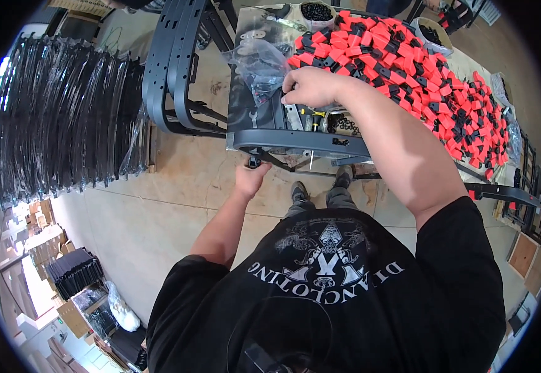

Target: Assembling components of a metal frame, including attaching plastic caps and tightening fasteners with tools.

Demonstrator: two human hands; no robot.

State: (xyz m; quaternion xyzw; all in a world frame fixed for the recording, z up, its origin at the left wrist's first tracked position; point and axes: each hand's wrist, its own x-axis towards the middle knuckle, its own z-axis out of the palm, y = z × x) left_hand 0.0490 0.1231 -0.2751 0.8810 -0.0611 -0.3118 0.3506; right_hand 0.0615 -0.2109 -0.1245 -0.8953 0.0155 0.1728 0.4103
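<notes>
A dark grey metal frame (295,140) with a rounded corner lies along the near edge of the table. Under that corner, my left hand (250,180) is closed around a small black part (254,162) with a ring-like end. My right hand (311,86) is over the table, its thumb and fingers pinched together. What it pinches, if anything, is hidden. Beside its fingers lies a clear plastic bag (259,69) with small items inside. Below it are a flat metal strip (293,117), a yellow-and-black screwdriver (317,119) and a wrench (253,118).
A large heap of red and black plastic pieces (401,71) covers the table's right side. Tubs of small black parts (317,13) stand behind. More curved metal frames (171,68) stand at the left, by a wrapped stack of black frames (65,118).
</notes>
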